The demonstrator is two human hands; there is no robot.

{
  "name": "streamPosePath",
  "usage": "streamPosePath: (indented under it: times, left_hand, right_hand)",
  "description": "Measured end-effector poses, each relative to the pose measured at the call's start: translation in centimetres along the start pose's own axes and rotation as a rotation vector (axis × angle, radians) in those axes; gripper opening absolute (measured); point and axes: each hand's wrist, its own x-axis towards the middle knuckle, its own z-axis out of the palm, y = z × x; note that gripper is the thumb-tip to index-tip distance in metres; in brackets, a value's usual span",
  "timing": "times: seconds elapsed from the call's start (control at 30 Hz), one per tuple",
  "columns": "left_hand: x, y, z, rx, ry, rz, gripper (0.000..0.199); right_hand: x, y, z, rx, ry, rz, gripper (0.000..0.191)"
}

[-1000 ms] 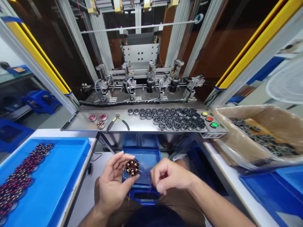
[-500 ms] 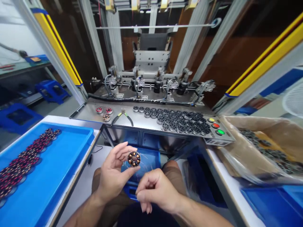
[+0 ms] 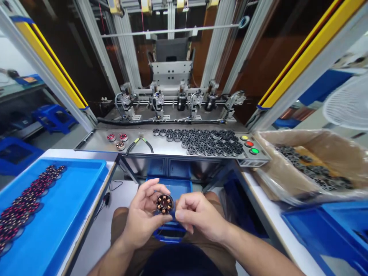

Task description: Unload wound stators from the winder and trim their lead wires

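Left hand [image 3: 143, 218] gripped the copper-wound ring [image 3: 168, 201], right hand [image 3: 198, 214] pinched closed, contents indiscernible: apparent hand-finishing, next seemingly requiring steadiness.

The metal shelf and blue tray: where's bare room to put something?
On the metal shelf: left of the two red-wound rings; also the front strip between the pliers and the dark rings. In the blue tray: the side between the wound rings and its right wall. Crowded: the shelf's right half, packed with dark rings up to the coloured buttons.
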Motion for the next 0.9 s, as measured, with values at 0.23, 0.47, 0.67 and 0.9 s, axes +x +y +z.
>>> streamPosePath:
  times: [0.23,0.47,0.67,0.9]
  left_hand:
    - [-0.6,0.6,-0.3,0.201,0.012,0.072,0.065]
    - [-1.7,0.6,-0.2,0.371,-0.066,0.138,0.068]
    - [-1.5,0.8,-0.4,0.135,-0.029,-0.076,0.054]
    - [-0.7,-0.4,-0.7,-0.135,-0.049,-0.236,0.046]
  right_hand:
    - [-1.2,-1.8,-1.9,-0.294,-0.001,-0.038,0.048]
    - [-1.3,-3.0,0.6,-0.425,0.137,-0.253,0.039]
    - [-1.2,-1.4,0.9,-0.269,0.164,-0.258,0.034]
    - [-0.9,-0.4,1.4,-0.274,0.240,-0.357,0.029]
